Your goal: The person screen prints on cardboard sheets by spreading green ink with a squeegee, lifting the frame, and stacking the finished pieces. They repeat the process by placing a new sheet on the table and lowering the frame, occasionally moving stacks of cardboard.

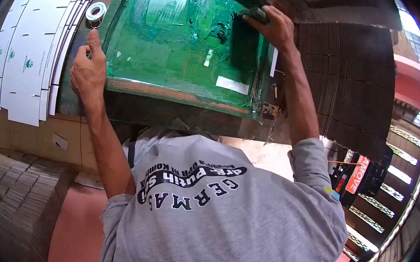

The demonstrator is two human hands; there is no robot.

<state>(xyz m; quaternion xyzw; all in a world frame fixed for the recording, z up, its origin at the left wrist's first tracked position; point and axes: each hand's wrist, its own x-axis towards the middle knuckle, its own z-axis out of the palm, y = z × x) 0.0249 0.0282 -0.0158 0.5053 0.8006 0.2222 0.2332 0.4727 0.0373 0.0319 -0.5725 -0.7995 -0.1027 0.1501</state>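
Observation:
A screen printing frame with a wooden edge and a green, ink-smeared mesh lies on the table. At its left edge is my left hand, thumb pointing up and fingers curled against the side. My right hand is closed on a dark, ink-stained rag over the upper right of the mesh. Below the rag, a darker green strip runs down the mesh. Thick green ink is smeared near the middle, and a white strip shows at the lower right.
A tape roll lies beyond my left thumb. Stacked printed white sheets lie on the left, and dark corrugated sheets on the right. Bundled flat cardboard sits on the floor at lower left.

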